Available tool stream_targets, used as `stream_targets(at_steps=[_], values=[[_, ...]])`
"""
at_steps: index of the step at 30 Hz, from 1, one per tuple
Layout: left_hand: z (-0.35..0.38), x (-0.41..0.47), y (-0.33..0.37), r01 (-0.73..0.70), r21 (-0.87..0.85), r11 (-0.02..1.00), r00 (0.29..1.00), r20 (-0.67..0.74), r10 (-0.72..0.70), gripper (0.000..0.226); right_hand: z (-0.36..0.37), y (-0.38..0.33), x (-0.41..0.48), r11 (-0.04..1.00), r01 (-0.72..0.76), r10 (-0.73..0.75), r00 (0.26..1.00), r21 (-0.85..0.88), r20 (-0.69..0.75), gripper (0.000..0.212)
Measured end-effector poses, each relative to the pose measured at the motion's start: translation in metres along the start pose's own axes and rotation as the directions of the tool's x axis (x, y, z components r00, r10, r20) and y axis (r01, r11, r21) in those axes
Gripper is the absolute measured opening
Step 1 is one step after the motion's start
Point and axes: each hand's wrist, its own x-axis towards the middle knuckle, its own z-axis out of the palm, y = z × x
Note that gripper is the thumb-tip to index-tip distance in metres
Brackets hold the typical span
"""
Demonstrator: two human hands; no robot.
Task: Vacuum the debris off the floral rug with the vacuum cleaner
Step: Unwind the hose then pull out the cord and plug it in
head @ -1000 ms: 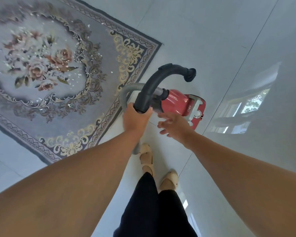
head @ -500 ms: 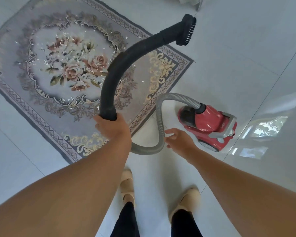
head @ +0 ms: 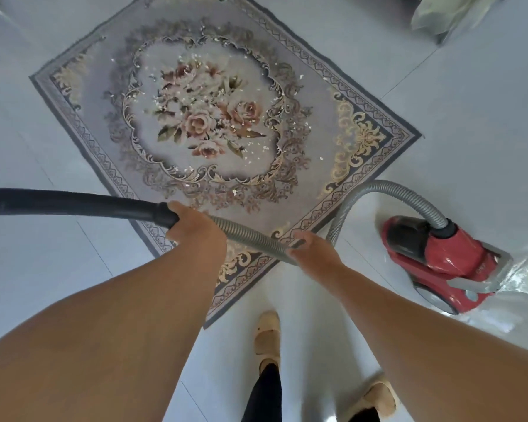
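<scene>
Probably light, the stiff black wand (head: pixel 73 204) is clenched at its cuff (the natural hold) by the left hand (head: pixel 192 226); the right hand (head: pixel 311 248) grasps the floppy grey ribbed hose (head: pixel 250 236); the red canister vacuum (head: pixel 439 257) sits beside the floral rug (head: pixel 326 95).

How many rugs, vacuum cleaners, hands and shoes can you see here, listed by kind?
Rug: 1
Vacuum cleaner: 1, with its hose and tube
Hands: 2, left hand, right hand
Shoes: 2, left shoe, right shoe
Total: 6

debris (head: pixel 195 102) on rug (head: pixel 333 95), vacuum (head: pixel 439 260) right
</scene>
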Motion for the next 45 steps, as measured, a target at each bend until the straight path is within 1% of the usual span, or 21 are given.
stream_targets(at_steps=[1,2,4,5,6,7,8,10,11,13,15,18,21,23,26,28,30,36,39,42,45], values=[[0.001,0.003,0.008,-0.065,0.106,0.992,0.997,0.041,0.061,0.063,0.006,-0.006,0.004,1.0,-0.027,0.027,1.0,0.01,0.013,0.046],[-0.001,0.004,0.015,-0.066,0.219,0.973,0.998,0.033,0.061,0.06,0.011,-0.011,0.006,0.996,-0.076,0.075,0.997,0.039,0.036,0.043],[0.0,0.009,0.037,-0.07,0.216,0.974,0.996,0.065,0.057,0.057,0.027,-0.026,0.013,0.964,-0.221,0.206,0.973,0.15,0.108,0.044],[0.001,0.023,0.039,-0.054,0.226,0.973,0.998,0.056,0.042,0.06,0.031,-0.03,0.014,0.923,-0.299,0.27,0.951,0.24,0.147,0.047],[0.002,0.025,0.049,0.014,0.179,0.984,0.997,0.067,-0.027,0.065,0.036,-0.037,0.016,0.874,-0.363,0.317,0.93,0.323,0.186,0.048],[0.002,0.036,0.058,0.067,0.157,0.985,0.989,0.119,-0.086,0.072,0.042,-0.044,0.019,0.829,-0.405,0.345,0.913,0.387,0.216,0.047],[0.001,0.046,0.072,0.129,0.064,0.99,0.975,0.172,-0.138,0.072,0.051,-0.057,0.023,0.785,-0.431,0.357,0.902,0.444,0.244,0.043],[-0.004,0.059,0.082,0.238,-0.095,0.967,0.932,0.302,-0.2,0.058,0.059,-0.077,0.03,0.661,-0.448,0.354,0.894,0.602,0.276,0.033],[-0.006,0.068,0.087,0.283,-0.139,0.949,0.914,0.337,-0.224,0.054,0.062,-0.09,0.033,0.59,-0.433,0.348,0.898,0.682,0.269,0.03],[-0.01,0.072,0.098,0.336,-0.151,0.93,0.89,0.373,-0.261,0.053,0.065,-0.114,0.039,0.458,-0.395,0.349,0.904,0.796,0.248,0.028],[-0.012,0.085,0.11,0.368,-0.147,0.918,0.88,0.374,-0.292,0.054,0.069,-0.14,0.042,0.386,-0.387,0.369,0.897,0.838,0.244,0.028],[-0.005,0.094,0.122,0.367,-0.134,0.92,0.893,0.326,-0.309,0.055,0.071,-0.162,0.047,0.389,-0.374,0.374,0.899,0.842,0.227,0.026],[0.005,0.105,0.133,0.298,-0.017,0.954,0.934,0.212,-0.288,0.06,0.069,-0.188,0.057,0.401,-0.309,0.292,0.935,0.862,0.2,0.021],[0.013,0.113,0.138,0.268,0.055,0.962,0.945,0.177,-0.274,0.061,0.065,-0.209,0.067,0.409,-0.264,0.251,0.953,0.873,0.171,0.016],[0.029,0.12,0.141,0.268,0.135,0.954,0.919,0.261,-0.295,0.048,0.058,-0.235,0.086,0.429,-0.203,0.225,0.968,0.88,0.113,0.013],[0.042,0.124,0.138,0.288,0.129,0.949,0.9,0.302,-0.314,0.042,0.052,-0.243,0.096,0.436,-0.179,0.24,0.968,0.882,0.078,0.014],[0.055,0.127,0.129,0.296,0.136,0.946,0.889,0.324,-0.324,0.042,0.045,-0.241,0.104,0.442,-0.18,0.258,0.964,0.879,0.068,0.017],[0.073,0.127,0.084,0.327,0.304,0.895,0.839,0.341,-0.423,0.049,0.033,-0.209,0.113,0.501,-0.196,0.269,0.961,0.843,0.064,0.03],[0.062,0.132,0.061,0.348,0.348,0.87,0.829,0.32,-0.459,0.05,0.026,-0.186,0.11,0.552,-0.234,0.282,0.956,0.8,0.085,0.028],[0.047,0.137,0.046,0.304,0.381,0.873,0.834,0.337,-0.437,0.054,0.024,-0.159,0.111,0.617,-0.265,0.287,0.953,0.741,0.102,0.028],[0.042,0.141,0.04,0.256,0.39,0.885,0.839,0.366,-0.404,0.064,0.03,-0.14,0.112,0.698,-0.272,0.298,0.951,0.663,0.076,0.032]])
